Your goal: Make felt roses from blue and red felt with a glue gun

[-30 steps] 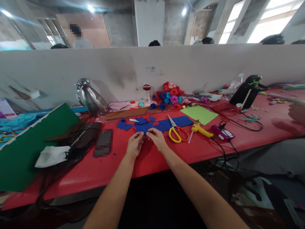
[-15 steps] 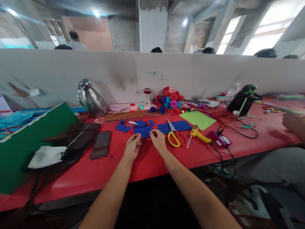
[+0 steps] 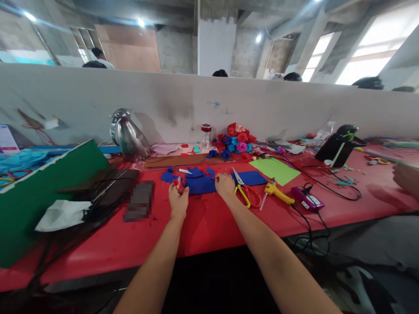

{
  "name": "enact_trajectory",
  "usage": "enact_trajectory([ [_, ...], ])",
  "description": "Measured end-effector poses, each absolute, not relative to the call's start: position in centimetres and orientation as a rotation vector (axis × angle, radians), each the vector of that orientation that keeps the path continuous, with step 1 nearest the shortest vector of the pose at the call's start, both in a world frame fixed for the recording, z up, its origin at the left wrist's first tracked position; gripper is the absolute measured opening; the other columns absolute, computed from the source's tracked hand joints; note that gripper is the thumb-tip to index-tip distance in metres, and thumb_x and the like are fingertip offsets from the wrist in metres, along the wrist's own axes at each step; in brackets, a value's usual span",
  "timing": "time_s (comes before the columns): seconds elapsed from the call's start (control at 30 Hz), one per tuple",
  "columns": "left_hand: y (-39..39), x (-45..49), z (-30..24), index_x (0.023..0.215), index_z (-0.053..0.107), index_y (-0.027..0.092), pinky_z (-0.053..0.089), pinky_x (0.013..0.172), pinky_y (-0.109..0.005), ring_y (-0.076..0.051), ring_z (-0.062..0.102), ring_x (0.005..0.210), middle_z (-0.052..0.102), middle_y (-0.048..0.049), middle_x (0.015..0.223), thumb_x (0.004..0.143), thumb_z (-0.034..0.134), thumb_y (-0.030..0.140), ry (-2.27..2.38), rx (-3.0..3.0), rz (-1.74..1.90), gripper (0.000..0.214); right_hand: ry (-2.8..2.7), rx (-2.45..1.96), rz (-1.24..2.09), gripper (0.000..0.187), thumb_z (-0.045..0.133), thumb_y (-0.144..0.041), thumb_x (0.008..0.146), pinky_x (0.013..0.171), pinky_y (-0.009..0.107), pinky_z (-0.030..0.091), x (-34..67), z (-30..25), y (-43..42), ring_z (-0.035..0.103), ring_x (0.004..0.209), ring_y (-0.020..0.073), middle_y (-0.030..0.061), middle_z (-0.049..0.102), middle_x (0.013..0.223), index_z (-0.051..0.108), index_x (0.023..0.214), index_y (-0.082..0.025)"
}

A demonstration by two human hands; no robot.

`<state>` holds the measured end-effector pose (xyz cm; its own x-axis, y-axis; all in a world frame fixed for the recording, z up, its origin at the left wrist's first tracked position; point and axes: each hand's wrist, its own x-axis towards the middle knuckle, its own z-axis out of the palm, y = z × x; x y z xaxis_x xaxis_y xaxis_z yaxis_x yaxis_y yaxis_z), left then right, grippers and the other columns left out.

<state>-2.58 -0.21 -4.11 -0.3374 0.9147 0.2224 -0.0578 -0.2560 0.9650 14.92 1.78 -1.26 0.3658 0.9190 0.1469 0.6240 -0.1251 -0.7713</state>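
Red scrap (image 3: 177, 183) pinched in closed left hand (image 3: 178, 198).

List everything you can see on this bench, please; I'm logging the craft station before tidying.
table: one, red, across the view
blue felt sheet: one, blue, centre of table, with cut scraps beside it
small red piece: one, red, pinched in the left hand
scissors: one pair, yellow and orange handles, right of the blue sheet
glue gun: one, yellow, right of the scissors
green sheet: one, light green, behind the glue gun
felt roses: a cluster, red, blue, pink, by the partition
jar: one, clear with red lid, left of the roses
metal jug: one, silver, back left
green board: one, dark green, far left
left hand: grip closed on the red piece
right hand: resting on the blue sheet
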Motion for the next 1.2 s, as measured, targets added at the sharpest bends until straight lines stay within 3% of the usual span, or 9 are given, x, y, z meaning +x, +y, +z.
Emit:
enact_trajectory([
  [0.13, -1.2, -2.1, -2.8, 0.11, 0.066, 0.019, 0.031, 0.047, -0.022, -0.006, 0.037, 0.047, 0.061, 0.0005, 0.076, 0.066, 0.073, 0.033, 1.084, 1.036, 1.591, 0.047, -1.308, -1.622, 0.736, 0.019, 0.052, -0.025, 0.081, 0.076, 0.03, 0.045, 14.0, -1.1, 0.2, 0.062, 0.084, 0.0191, 0.0075, 0.07, 0.087, 0.069, 0.087, -0.018],
  [0.3, -2.9, -1.3, -1.4, 0.091, 0.071, 0.013, 0.018, 0.041, -0.02, -0.002, 0.022, 0.038, 0.043, 0.0084, 0.046, 0.056, 0.081, 0.036, 0.816, 0.946, 1.175, 0.043, -1.241, -1.341, 1.02, 0.033, 0.053, -0.047, 0.078, 0.055, 0.025, 0.041, 12.2, -2.1, -3.5, 0.053, 0.056, 0.0122, 0.0016, 0.065, 0.067, 0.067, 0.084, -0.017],
  [0.47, -3.6, -0.9, -1.3, 0.075, 0.069, 0.013, 0.02, 0.041, -0.019, -0.003, 0.034, 0.041, 0.057, 0.0025, 0.054, 0.049, 0.084, 0.03, 0.868, 0.957, 1.163, 0.034, -1.142, -1.192, 1.061, 0.038, 0.054, -0.055, 0.076, 0.056, 0.025, 0.039, 11.8, -2.8, -5.3, 0.047, 0.056, 0.011, -0.0014, 0.056, 0.061, 0.059, 0.068, -0.019],
  [0.67, -3.8, -1.1, -1.2, 0.069, 0.067, 0.014, 0.021, 0.041, -0.019, -0.003, 0.029, 0.04, 0.047, 0.0069, 0.046, 0.049, 0.084, 0.035, 0.895, 0.966, 1.195, 0.034, -1.143, -1.132, 1.025, 0.027, 0.066, -0.043, 0.066, 0.06, 0.025, 0.039, 11.6, -3.1, -5.8, 0.047, 0.06, 0.0111, -0.0026, 0.057, 0.071, 0.061, 0.079, -0.02],
  [0.83, -4.0, -1.1, -1.2, 0.064, 0.065, 0.015, 0.019, 0.041, -0.019, -0.003, 0.026, 0.04, 0.04, 0.0089, 0.043, 0.05, 0.083, 0.037, 0.896, 0.971, 1.209, 0.032, -1.165, -1.157, 1.002, 0.015, 0.062, -0.034, 0.066, 0.058, 0.025, 0.038, 11.5, -3.4, -5.8, 0.047, 0.057, 0.0112, -0.0044, 0.054, 0.063, 0.057, 0.07, -0.02],
  [1.07, -4.2, -1.0, -1.1, 0.072, 0.068, 0.014, 0.019, 0.039, -0.02, -0.002, 0.027, 0.039, 0.053, 0.0058, 0.053, 0.05, 0.082, 0.034, 0.906, 0.974, 1.187, 0.032, -1.196, -1.099, 1.116, 0.016, 0.061, -0.035, 0.065, 0.051, 0.023, 0.039, 11.4, -3.3, -6.1, 0.048, 0.046, 0.0098, -0.0067, 0.052, 0.053, 0.053, 0.065, -0.021],
  [1.2, -4.2, -1.0, -1.2, 0.066, 0.062, 0.015, 0.018, 0.039, -0.019, -0.002, 0.027, 0.038, 0.045, 0.009, 0.046, 0.05, 0.083, 0.032, 0.907, 0.951, 1.214, 0.031, -1.165, -1.1, 1.12, 0.015, 0.061, -0.034, 0.064, 0.049, 0.023, 0.037, 11.5, -3.2, -6.1, 0.047, 0.045, 0.0091, -0.0065, 0.053, 0.054, 0.055, 0.067, -0.021],
])
